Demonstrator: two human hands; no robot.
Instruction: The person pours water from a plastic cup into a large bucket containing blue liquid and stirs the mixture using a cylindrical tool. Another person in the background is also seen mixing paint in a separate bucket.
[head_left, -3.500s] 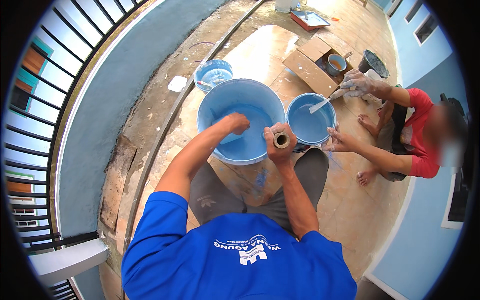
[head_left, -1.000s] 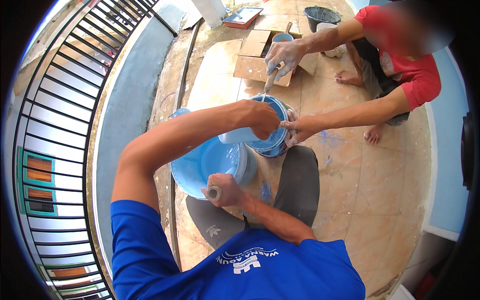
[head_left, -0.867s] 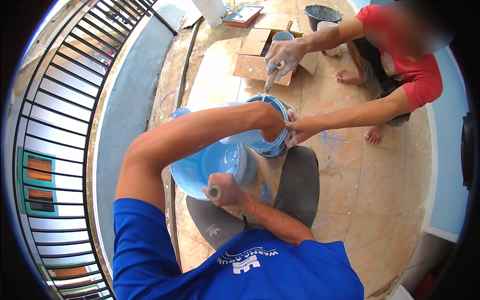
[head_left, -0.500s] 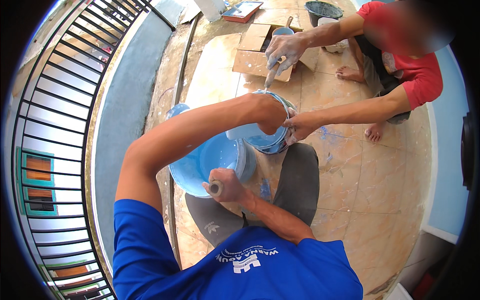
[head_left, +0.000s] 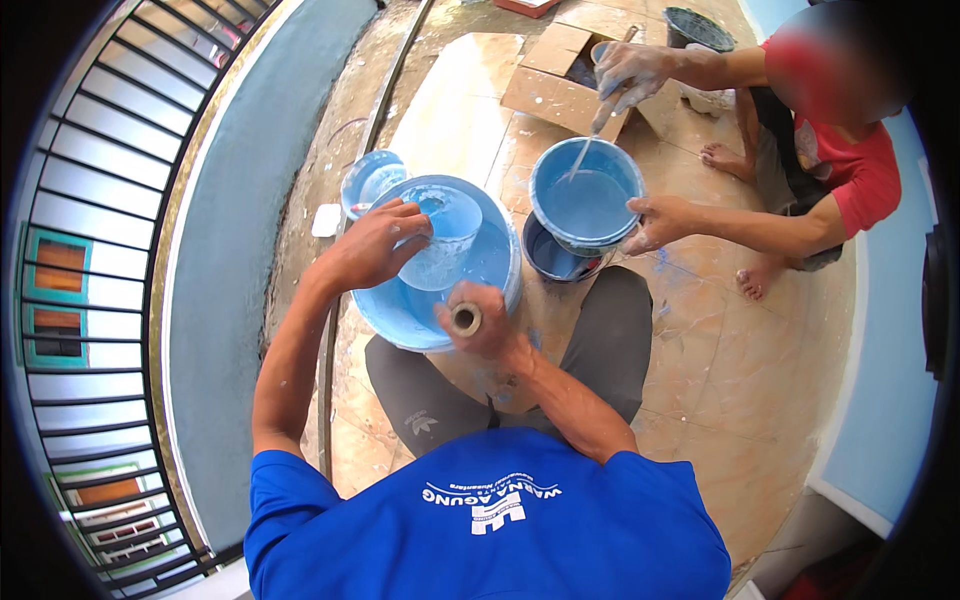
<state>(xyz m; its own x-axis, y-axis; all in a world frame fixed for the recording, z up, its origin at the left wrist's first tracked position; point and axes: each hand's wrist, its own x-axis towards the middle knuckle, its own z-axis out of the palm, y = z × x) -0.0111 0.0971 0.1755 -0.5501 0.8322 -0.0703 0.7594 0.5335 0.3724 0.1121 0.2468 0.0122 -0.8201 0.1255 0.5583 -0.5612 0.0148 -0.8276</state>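
From the head view, I see the left hand (head_left: 385,242) with its fingers curled over the rim of a pale blue jug (head_left: 445,255), closed on it as far as I can see. The jug is over the tub (head_left: 512,290), which sits at the knees. The right hand (head_left: 478,318) is wrapped firmly round a tube (head_left: 466,319), its hollow end facing up, at the tub's near right edge.

I'd judge the work to be midway: there is blue paint (head_left: 495,262) in the tub and more in the bucket (head_left: 537,205) on the right. A co-worker steadies that bucket with one hand (head_left: 660,220) and holds a blade (head_left: 582,158) inside it with the other (head_left: 632,75). What is left, by the look of it, is the paint in the tub, with the jug not yet set down.

The tube's lower part is hidden under the fist. Perhaps the jug's base touches the paint, but I can't tell from here. A darker bucket (head_left: 533,258) is partly covered by the co-worker's.
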